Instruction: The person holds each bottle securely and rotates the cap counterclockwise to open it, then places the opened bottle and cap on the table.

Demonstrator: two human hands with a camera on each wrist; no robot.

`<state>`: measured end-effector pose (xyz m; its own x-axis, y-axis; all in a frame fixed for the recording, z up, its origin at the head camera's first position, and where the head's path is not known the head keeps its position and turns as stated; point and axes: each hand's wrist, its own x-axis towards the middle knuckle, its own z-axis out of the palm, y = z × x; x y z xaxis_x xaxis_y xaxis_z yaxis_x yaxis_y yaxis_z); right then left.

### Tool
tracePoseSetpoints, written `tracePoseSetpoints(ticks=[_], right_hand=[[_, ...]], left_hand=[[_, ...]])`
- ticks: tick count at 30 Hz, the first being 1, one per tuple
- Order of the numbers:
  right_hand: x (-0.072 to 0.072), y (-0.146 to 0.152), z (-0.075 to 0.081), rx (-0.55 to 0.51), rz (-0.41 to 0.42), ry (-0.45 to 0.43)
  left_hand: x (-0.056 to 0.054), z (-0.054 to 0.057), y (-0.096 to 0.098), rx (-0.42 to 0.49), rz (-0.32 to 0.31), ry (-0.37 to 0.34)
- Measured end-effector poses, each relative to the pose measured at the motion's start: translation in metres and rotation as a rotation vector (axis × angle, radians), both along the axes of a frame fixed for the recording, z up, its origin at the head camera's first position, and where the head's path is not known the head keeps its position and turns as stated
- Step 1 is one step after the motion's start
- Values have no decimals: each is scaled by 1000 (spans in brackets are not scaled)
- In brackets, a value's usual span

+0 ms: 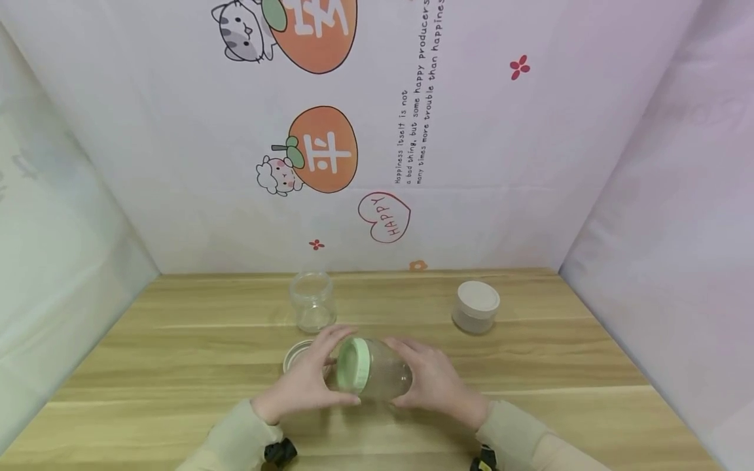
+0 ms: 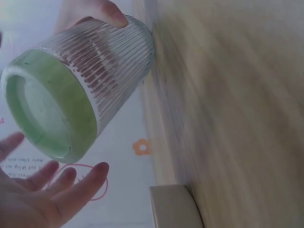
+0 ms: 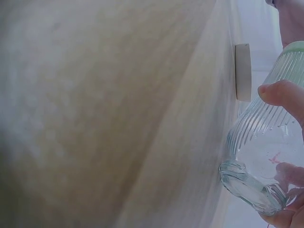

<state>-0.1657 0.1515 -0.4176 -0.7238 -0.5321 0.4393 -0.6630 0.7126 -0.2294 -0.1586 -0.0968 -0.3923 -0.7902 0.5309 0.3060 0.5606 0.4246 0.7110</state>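
Observation:
A clear ribbed glass jar [image 1: 385, 371] with a light green lid [image 1: 353, 366] is tilted on its side just over the table, its lid facing left. My right hand [image 1: 438, 379] grips the jar's body near the base, thumb and fingers on opposite sides, as the right wrist view confirms on the ribbed glass [image 3: 270, 118]. My left hand [image 1: 306, 383] is spread around the lid end. In the left wrist view, its fingers [image 2: 80, 190] stand slightly apart from the green lid [image 2: 78, 111]. A round white lid [image 1: 294, 353] lies on the table, partly hidden behind the left hand.
An uncovered clear jar [image 1: 313, 304] stands behind the left hand. At the back right is a small jar with a white lid [image 1: 478, 296]. The wooden table [image 1: 559, 392] is bordered by printed white cloth walls [image 1: 471, 163] at the back and sides.

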Motion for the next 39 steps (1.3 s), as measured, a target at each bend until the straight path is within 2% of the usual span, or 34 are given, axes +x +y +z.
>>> tracePoseSetpoints(ticks=[4,10,13,23,32,39], right_hand=[[-1,0,1,-2,7,11],[-1,0,0,11,-4,14],[0,0,0,15,-7,20],[0,-1,1,17,-28,43],[0,-2,1,22,-24,37],[0,-2,2,32,-27,25]], left_hand=[[-1,1,-2,-66,-78,116],[-2,-1,-5,-139,-127,342],[-2,-2,-7,-155,-146,399],[-3,-3,-7,-145,-210,417],[-6,-7,-10,-118,-210,450],[-6,-7,-11,-118,-202,427]])
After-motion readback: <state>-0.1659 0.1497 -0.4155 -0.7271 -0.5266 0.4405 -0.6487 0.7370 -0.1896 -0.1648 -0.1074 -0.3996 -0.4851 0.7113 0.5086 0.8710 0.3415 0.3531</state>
